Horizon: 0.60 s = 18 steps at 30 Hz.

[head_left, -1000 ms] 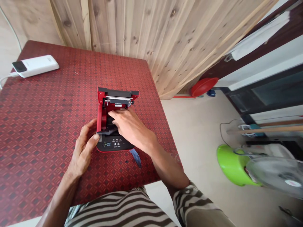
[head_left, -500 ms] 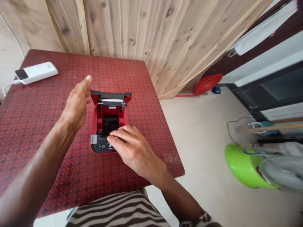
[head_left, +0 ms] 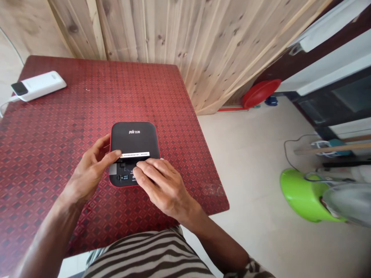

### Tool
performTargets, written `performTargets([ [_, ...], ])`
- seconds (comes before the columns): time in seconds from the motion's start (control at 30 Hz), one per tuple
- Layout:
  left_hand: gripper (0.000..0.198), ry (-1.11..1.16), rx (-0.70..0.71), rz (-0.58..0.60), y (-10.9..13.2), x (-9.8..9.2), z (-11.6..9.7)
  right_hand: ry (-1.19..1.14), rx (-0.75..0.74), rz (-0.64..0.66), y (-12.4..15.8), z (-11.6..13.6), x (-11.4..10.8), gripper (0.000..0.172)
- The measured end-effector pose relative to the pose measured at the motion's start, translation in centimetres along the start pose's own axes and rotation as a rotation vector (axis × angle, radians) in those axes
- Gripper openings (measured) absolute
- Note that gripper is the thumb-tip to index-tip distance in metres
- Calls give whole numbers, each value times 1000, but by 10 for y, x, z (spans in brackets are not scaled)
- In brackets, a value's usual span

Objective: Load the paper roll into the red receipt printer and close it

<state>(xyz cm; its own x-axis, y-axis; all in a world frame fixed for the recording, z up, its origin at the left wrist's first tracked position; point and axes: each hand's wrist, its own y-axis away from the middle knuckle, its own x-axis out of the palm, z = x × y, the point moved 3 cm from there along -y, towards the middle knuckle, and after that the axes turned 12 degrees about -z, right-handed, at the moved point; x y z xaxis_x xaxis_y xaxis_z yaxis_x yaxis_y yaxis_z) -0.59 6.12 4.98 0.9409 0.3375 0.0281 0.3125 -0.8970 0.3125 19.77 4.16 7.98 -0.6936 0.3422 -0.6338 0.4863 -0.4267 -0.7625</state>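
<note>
A small red printer with a black lid [head_left: 133, 139] sits on the red patterned table [head_left: 58, 127], its lid closed. My left hand [head_left: 92, 170] rests against the printer's left side, the index finger laid over the lid's front edge near a white strip. My right hand [head_left: 160, 185] lies flat on the printer's front panel, fingers stretched over the buttons. Neither hand holds anything loose.
A white power bank [head_left: 37, 85] with a cable lies at the table's far left. A wooden plank wall [head_left: 174, 34] stands behind the table. On the floor to the right are a green fan base [head_left: 304, 197], a red bowl [head_left: 261, 92] and cords.
The printer's lid, open before, is now closed. My left hand came down from the raised lid to the printer's left side. My right hand stayed on the front panel.
</note>
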Motion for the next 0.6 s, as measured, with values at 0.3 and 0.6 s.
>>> performTargets([
  [0.3,70,-50,87,50,0,-4,7,-44,187,-31,1,-1,0,21],
  [0.6,65,45,15,-20,8,-9,8,-257,326,-100,6,-13,-12,23],
])
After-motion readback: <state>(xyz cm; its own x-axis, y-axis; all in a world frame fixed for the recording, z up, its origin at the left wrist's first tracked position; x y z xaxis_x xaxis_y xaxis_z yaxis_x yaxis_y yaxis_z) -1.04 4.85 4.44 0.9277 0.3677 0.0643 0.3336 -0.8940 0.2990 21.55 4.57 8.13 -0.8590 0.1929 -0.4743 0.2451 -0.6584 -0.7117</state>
